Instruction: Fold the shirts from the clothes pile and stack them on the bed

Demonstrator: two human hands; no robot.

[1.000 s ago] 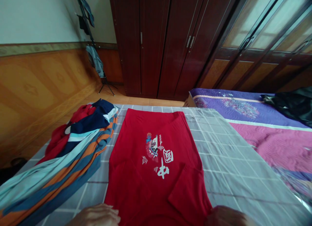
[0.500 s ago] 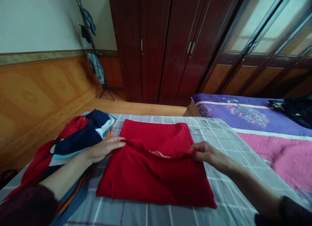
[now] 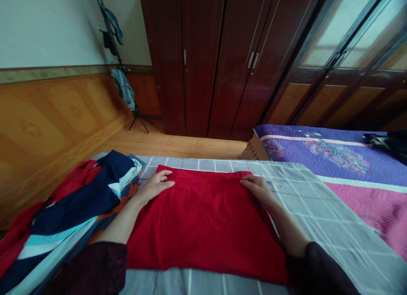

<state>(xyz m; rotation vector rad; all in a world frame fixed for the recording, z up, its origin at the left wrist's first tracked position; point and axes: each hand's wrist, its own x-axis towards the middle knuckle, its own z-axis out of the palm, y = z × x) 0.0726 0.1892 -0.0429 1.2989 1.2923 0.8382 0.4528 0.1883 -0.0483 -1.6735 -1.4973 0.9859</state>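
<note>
A red shirt (image 3: 206, 227) lies folded in a broad panel on the grey checked bedspread, its upper layer reaching almost to the far edge. My left hand (image 3: 155, 186) rests at its far left corner, the thumb and fingers apart on the cloth. At the far right corner, my right hand (image 3: 259, 191) has its fingertips closed on the edge of the upper layer. Some of that hand's fingers are hidden from view. The neckline does not show.
To the left lies a heap of clothes (image 3: 76, 197), navy, red, light blue and white. The grey checked bedspread (image 3: 321, 227) extends right toward a purple and pink quilt (image 3: 337, 148). Beyond stand a dark red wardrobe (image 3: 203, 74) and a coat stand (image 3: 119, 59).
Both hands have moved away from me, carrying the shirt's neckline edge up over the back part, which is now mostly covered. My left hand's fingers have spread. The view has shifted slightly.
</note>
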